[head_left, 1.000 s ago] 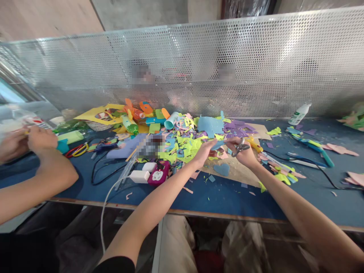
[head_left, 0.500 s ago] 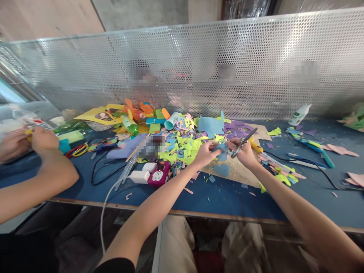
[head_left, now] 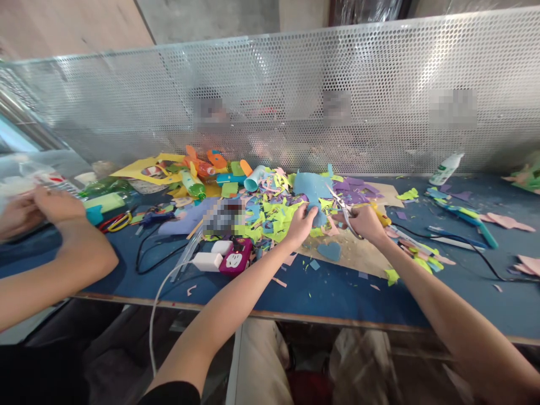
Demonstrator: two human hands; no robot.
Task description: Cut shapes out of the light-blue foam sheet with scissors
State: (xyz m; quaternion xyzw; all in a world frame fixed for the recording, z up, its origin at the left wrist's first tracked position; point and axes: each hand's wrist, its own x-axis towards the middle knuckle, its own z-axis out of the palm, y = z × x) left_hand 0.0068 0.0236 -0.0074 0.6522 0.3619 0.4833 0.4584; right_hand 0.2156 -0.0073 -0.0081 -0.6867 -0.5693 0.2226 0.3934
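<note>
Blue paper (head_left: pixel 321 218) in left grip (head_left: pixel 301 226)

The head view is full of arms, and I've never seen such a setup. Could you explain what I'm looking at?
There's no machine here: these are a person's two bare hands, seen from a camera worn on that person's head, looking forward and down. The left hand holds a piece of blue paper; the right hand holds scissors. On the blue table lie paper scraps, a blue heart cutout and a purple socket box. The hands at far left belong to someone else.
</note>
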